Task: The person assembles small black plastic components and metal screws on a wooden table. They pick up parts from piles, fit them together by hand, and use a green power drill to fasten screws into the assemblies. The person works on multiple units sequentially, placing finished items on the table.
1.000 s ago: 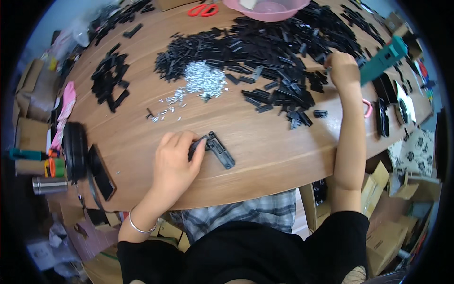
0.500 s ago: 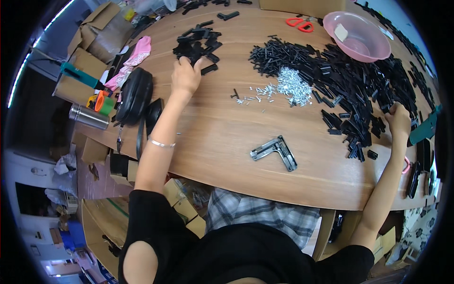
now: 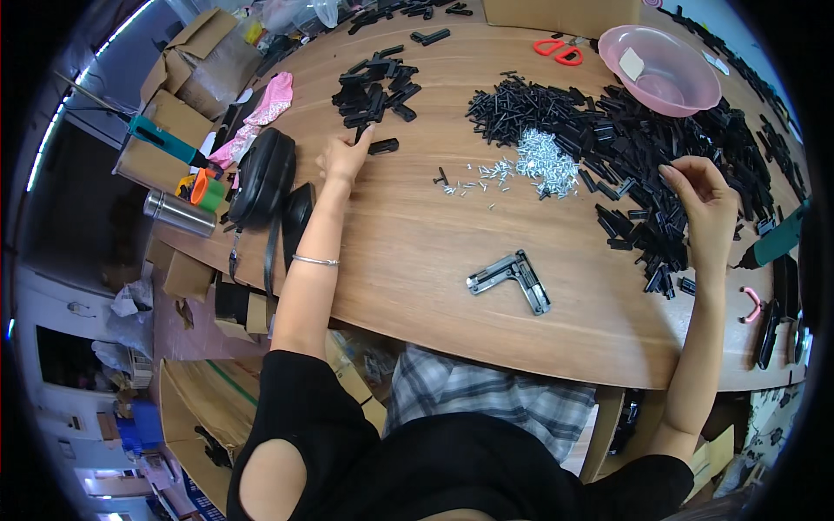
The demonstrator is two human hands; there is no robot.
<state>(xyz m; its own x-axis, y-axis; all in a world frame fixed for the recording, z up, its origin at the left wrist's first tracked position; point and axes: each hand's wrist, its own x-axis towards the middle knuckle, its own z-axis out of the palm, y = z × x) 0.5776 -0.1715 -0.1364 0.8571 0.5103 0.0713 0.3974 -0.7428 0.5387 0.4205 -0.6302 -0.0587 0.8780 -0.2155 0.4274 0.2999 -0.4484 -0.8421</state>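
My left hand (image 3: 346,156) reaches far across the wooden table (image 3: 417,252), fingers stretched out flat. Its fingertips touch a single black plastic piece (image 3: 383,146) just below a small heap of black pieces (image 3: 373,91). My right hand (image 3: 705,201) hovers at the near edge of the big heap of black plastic parts (image 3: 634,148), fingers loosely bent and apart, with nothing seen in them. A grey metal L-shaped part (image 3: 512,278) lies alone in front of me, away from both hands. A pile of small silver screws (image 3: 543,158) sits between the two hands.
A pink bowl (image 3: 665,69) and red scissors (image 3: 556,50) lie at the far side. A black bag (image 3: 261,174), steel flask (image 3: 178,213), pink cloth (image 3: 265,108) and cardboard boxes (image 3: 187,61) crowd the left. A teal tool (image 3: 782,241) lies at the right edge.
My left hand left the metal L-shaped part, reached to the small black heap, and has now drawn back a little beside one piece. My right hand stayed at the big heap.
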